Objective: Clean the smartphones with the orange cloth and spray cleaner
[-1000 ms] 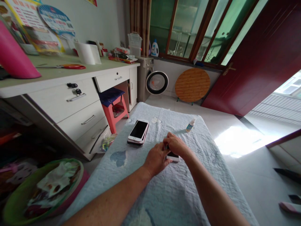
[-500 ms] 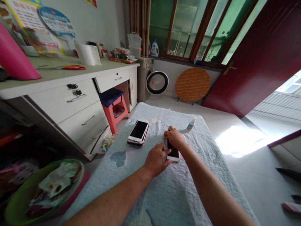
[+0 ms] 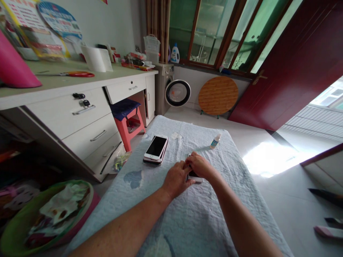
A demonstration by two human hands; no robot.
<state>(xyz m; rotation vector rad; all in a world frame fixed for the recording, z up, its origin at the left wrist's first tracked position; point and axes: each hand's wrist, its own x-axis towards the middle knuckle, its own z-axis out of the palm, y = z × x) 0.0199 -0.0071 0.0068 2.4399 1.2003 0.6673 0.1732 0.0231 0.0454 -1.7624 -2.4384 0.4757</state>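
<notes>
A white smartphone (image 3: 197,179) with a dark screen lies on the pale blue quilted cloth (image 3: 211,214), partly covered by both hands. My left hand (image 3: 177,180) grips its left side, thumb at the lower edge. Over the screen, my right hand (image 3: 200,166) is closed with fingers bent together; whatever they pinch is hidden. The fingers of both hands meet near the phone's left edge. To the left rests another white smartphone (image 3: 156,147), stacked on a darker flat thing. A small clear spray bottle (image 3: 215,141) with a blue label stands beyond my right hand.
A white desk (image 3: 77,103) holding scissors (image 3: 79,74) and a paper roll (image 3: 97,59) runs along the left. Under it is a pink stool (image 3: 130,125). A green basket (image 3: 16,225) of cloths sits lower left. Behind are a washing machine (image 3: 164,76) and round wooden board (image 3: 218,94).
My right hand has slid down the phone's screen toward me, meeting my left fingers and covering more of the screen. The view has shifted slightly.
</notes>
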